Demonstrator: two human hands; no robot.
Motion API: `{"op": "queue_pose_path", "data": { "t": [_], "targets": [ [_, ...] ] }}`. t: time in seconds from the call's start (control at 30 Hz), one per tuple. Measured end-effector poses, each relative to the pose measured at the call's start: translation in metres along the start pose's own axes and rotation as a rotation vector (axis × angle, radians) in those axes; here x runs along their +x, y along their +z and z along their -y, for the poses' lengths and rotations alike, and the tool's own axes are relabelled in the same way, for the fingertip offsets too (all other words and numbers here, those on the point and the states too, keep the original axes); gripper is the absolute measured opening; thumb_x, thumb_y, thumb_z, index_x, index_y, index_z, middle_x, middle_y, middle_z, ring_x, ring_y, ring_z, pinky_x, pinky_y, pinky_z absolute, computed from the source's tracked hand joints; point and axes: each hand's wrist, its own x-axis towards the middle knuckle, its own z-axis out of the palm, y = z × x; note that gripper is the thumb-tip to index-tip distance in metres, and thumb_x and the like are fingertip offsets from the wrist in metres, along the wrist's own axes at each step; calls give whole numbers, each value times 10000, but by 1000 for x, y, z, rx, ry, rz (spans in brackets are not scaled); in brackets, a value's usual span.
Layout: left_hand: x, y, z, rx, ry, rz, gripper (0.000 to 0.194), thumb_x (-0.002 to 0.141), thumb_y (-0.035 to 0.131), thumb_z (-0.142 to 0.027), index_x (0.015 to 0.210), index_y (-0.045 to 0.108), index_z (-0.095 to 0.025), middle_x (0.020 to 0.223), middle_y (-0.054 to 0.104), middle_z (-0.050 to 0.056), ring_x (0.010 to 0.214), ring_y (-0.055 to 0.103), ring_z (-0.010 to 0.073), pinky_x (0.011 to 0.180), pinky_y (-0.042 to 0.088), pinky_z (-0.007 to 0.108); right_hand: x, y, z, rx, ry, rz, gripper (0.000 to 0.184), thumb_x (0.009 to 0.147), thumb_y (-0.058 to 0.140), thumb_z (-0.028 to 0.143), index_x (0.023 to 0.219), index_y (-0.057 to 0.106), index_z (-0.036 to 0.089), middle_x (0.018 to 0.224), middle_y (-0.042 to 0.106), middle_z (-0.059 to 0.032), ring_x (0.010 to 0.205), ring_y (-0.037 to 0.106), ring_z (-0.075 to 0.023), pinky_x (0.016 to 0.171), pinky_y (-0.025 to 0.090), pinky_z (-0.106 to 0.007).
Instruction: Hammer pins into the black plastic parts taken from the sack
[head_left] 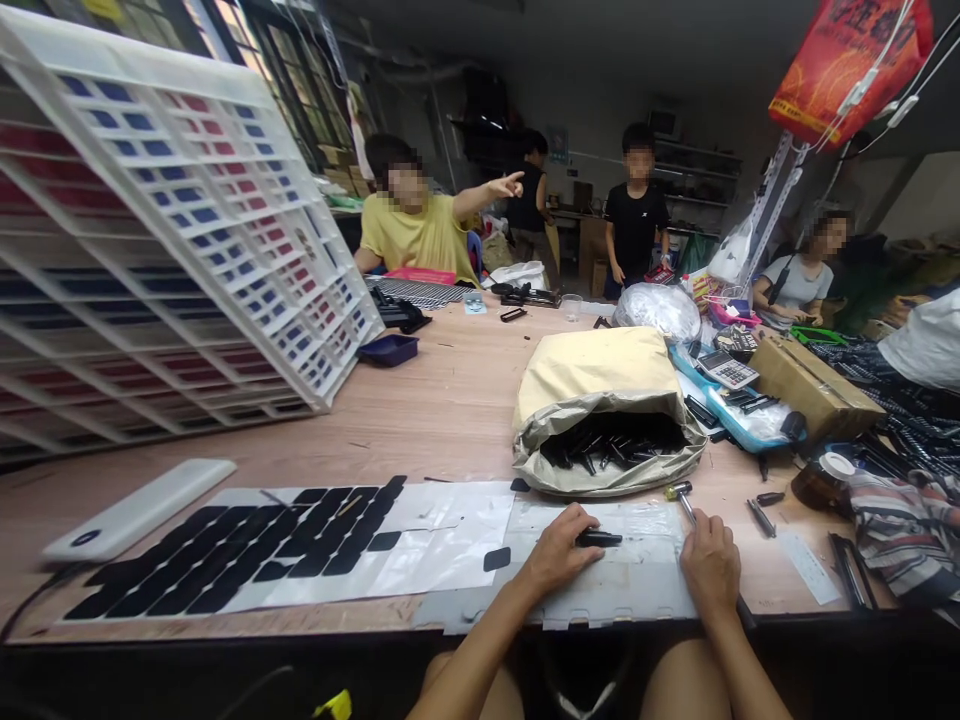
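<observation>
Right grip (711,565) — yellow-tipped hammer (680,491); left grip (562,550) — slender black piece (602,538).

A single head-worn view looks forward and down across the desk (435,400), with the wearer's arms (480,640) and thighs (686,690) close from bottom centre rightward, a crate (150,66) near at left, and the back wall (585,130) far off at top.
</observation>
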Motion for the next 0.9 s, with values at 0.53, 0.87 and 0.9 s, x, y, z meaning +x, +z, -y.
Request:
{"op": "queue_pose_path", "data": {
  "t": [0.53, 0.87, 0.9],
  "targets": [
    [10, 7, 14, -4, -95, -21, 232, 751, 768, -315, 964, 747, -225, 891, 597, -1, 835, 589, 163, 773, 468, 277, 0, -18, 7, 378, 187, 48, 390, 937, 423, 203, 1254, 647, 176, 970, 634, -98, 912, 570, -219, 778, 444, -321],
    [11, 6, 11, -35, -95, -55, 176, 750, 785, -283, 917, 772, -228, 839, 577, -9, 801, 579, 144, 732, 454, 261, -28, -66, 64, 979, -48, 285, 333, 956, 454, 253, 1201, 672, 195, 1058, 699, -92, 1001, 655, -193, 913, 536, -351],
    [11, 6, 11, -36, -96, -53, 168, 758, 779, -283, 920, 774, -238, 842, 578, -10, 802, 579, 142, 733, 454, 260, -30, -66, 67, 977, -65, 289, 339, 959, 446, 246, 1213, 666, 200, 1051, 697, -90, 997, 655, -191, 912, 539, -350]
  ]
}}
